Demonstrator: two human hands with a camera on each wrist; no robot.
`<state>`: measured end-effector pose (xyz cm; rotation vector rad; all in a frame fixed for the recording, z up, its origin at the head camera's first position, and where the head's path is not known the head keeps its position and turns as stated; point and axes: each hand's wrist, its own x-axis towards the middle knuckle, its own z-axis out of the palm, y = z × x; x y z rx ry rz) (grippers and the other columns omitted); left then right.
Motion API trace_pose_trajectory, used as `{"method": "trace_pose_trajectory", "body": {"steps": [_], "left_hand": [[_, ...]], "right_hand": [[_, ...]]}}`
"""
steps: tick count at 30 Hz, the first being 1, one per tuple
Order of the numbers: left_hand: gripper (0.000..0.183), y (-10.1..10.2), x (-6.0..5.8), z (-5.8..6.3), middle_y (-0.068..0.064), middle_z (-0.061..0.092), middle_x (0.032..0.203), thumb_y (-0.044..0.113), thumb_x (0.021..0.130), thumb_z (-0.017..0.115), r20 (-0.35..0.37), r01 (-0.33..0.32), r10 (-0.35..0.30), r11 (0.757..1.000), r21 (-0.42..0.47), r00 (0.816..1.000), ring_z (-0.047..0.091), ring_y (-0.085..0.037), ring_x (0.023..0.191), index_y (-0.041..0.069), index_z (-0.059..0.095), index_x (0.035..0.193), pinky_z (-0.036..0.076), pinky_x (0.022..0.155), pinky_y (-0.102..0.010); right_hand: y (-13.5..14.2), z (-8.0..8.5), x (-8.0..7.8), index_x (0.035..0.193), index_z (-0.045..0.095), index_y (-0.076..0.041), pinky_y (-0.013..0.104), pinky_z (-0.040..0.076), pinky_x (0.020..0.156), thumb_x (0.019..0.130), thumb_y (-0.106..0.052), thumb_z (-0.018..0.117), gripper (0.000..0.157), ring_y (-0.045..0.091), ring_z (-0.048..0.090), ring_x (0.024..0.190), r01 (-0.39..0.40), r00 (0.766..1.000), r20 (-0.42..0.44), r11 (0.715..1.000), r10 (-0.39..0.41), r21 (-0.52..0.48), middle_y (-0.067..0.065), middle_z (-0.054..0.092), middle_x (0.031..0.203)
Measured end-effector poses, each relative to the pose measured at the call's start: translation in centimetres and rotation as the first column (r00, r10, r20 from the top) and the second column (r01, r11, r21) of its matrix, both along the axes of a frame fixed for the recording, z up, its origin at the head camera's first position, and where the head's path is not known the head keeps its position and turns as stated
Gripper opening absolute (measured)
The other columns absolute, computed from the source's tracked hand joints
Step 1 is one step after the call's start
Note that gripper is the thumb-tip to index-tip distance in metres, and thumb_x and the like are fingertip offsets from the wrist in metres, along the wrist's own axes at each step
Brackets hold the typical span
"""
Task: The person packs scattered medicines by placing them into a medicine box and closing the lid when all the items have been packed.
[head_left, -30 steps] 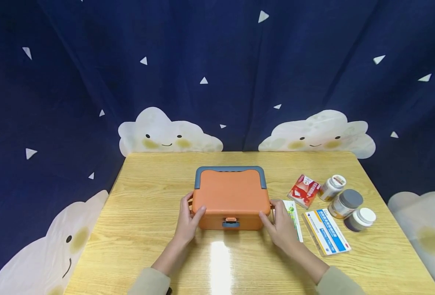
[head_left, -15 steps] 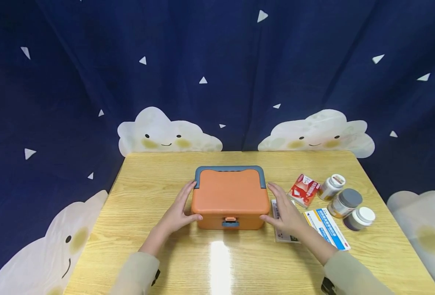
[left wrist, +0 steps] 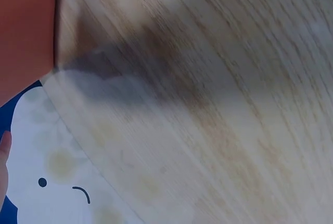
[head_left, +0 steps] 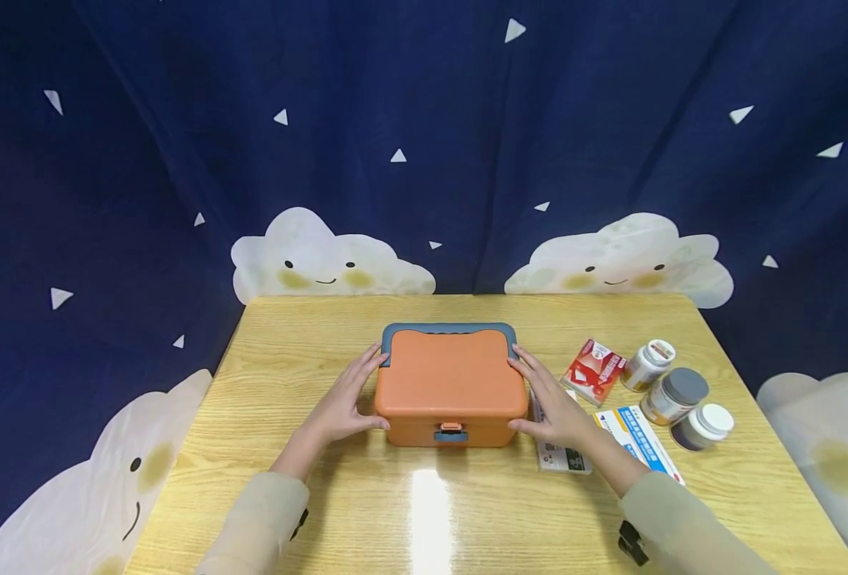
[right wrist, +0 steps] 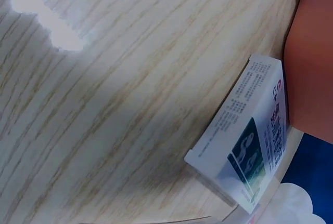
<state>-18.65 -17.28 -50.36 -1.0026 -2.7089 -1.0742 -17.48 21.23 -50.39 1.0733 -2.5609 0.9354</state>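
An orange case with a blue-grey carry handle folded along its back edge stands lid down on the table. A blue-grey latch is on its front face. My left hand lies along the left side, fingertips at the handle's corner and thumb at the front corner. On the right side my right hand mirrors it, fingers fairly straight. A white medicine box lies under that hand, right beside the case. The left wrist view shows only the case's side and one finger.
To the right lie a red medicine box and a blue-and-white medicine box. Beyond them stand three bottles: a small white-capped one, a grey-capped one and another white-capped one. A dark blue curtain hangs behind the table.
Both hands have let go of the case's lower sides and moved up and back along it, fingertips now at the handle's corners. The case has stayed in place.
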Motion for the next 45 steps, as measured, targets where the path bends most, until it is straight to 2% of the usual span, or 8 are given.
{"method": "trace_pose_trajectory", "body": {"steps": [4,11,16,24,29,32,39,45], "left_hand": [[0.105,0.1,0.0,-0.2,0.002,0.005,0.152,0.078,0.064,0.049,-0.009,-0.008,0.008,1.0,0.005,1.0,0.013,-0.029,0.137,0.021,0.017,0.145,0.02,0.098,-0.062],[0.103,0.4,0.0,-0.6,0.0,0.007,0.152,0.078,0.065,0.046,-0.048,-0.008,0.009,1.0,0.02,0.999,0.015,-0.029,0.136,0.021,0.017,0.145,0.027,0.094,-0.062],[0.101,0.6,0.0,-1.0,-0.002,0.011,0.152,0.078,0.066,0.044,-0.098,-0.016,0.022,0.998,0.059,0.995,0.018,-0.029,0.135,0.02,0.02,0.145,0.029,0.092,-0.062],[0.099,1.3,0.1,-1.9,-0.005,0.015,0.151,0.077,0.068,0.043,-0.147,-0.033,0.057,0.987,0.158,0.988,0.019,-0.027,0.135,0.016,0.024,0.144,0.027,0.097,-0.058],[0.098,1.8,0.2,-2.0,-0.007,0.017,0.15,0.077,0.07,0.04,-0.171,-0.045,0.083,0.976,0.214,0.982,0.021,-0.025,0.135,0.014,0.026,0.143,0.029,0.095,-0.059],[0.097,2.0,0.3,-1.9,-0.007,0.02,0.149,0.077,0.071,0.039,-0.188,-0.056,0.103,0.969,0.24,0.977,0.024,-0.026,0.134,0.013,0.028,0.142,0.03,0.094,-0.059],[0.094,2.5,0.1,-1.4,-0.011,0.026,0.147,0.076,0.073,0.038,-0.21,-0.077,0.141,0.954,0.29,0.967,0.029,-0.029,0.131,0.009,0.032,0.14,0.031,0.092,-0.06],[0.091,3.1,-0.3,-0.5,-0.019,0.037,0.138,0.073,0.076,0.039,-0.265,-0.077,0.177,0.934,0.349,0.948,0.038,-0.034,0.122,0.003,0.039,0.134,0.041,0.085,-0.051]], "right_hand": [[0.0,-0.3,-0.2,0.142,0.026,-0.006,0.05,0.026,0.102,0.077,-0.056,0.06,0.089,0.026,0.02,0.135,-0.014,1.0,-0.021,0.999,0.014,-0.035,0.013,0.017,0.148],[-0.1,-0.4,-0.1,0.141,0.027,-0.008,0.058,0.026,0.097,0.076,-0.052,0.064,0.087,0.025,0.02,0.135,-0.008,0.999,0.036,0.996,0.011,-0.093,0.01,0.018,0.149],[-0.4,-0.5,0.1,0.14,0.03,-0.008,0.057,0.025,0.099,0.075,-0.051,0.065,0.086,0.026,0.021,0.135,0.004,0.999,0.048,0.99,0.002,-0.14,0.011,0.019,0.148],[-0.9,-1.3,0.0,0.136,0.036,-0.003,0.034,0.019,0.107,0.078,-0.057,0.058,0.082,0.029,0.024,0.133,-0.009,0.999,-0.033,0.975,0.002,-0.224,0.017,0.024,0.145],[-1.2,-1.2,0.0,0.133,0.038,0.002,0.03,0.017,0.106,0.079,-0.059,0.054,0.083,0.032,0.026,0.132,-0.004,0.998,-0.06,0.963,-0.013,-0.268,0.021,0.027,0.143],[-1.7,-0.3,0.4,0.131,0.039,0.007,0.035,0.018,0.106,0.081,-0.058,0.052,0.082,0.039,0.028,0.128,0.006,0.998,-0.059,0.955,-0.025,-0.298,0.026,0.028,0.14],[-2.9,3.4,1.8,0.125,0.042,0.012,0.065,0.024,0.092,0.084,-0.052,0.052,0.077,0.047,0.03,0.123,0.038,0.999,-0.013,0.94,-0.045,-0.339,0.032,0.032,0.134],[-3.3,4.7,1.8,0.124,0.046,0.009,0.065,0.024,0.092,0.082,-0.04,0.059,0.066,0.045,0.032,0.124,0.063,0.998,0.038,0.92,-0.053,-0.388,0.03,0.035,0.134]]}}
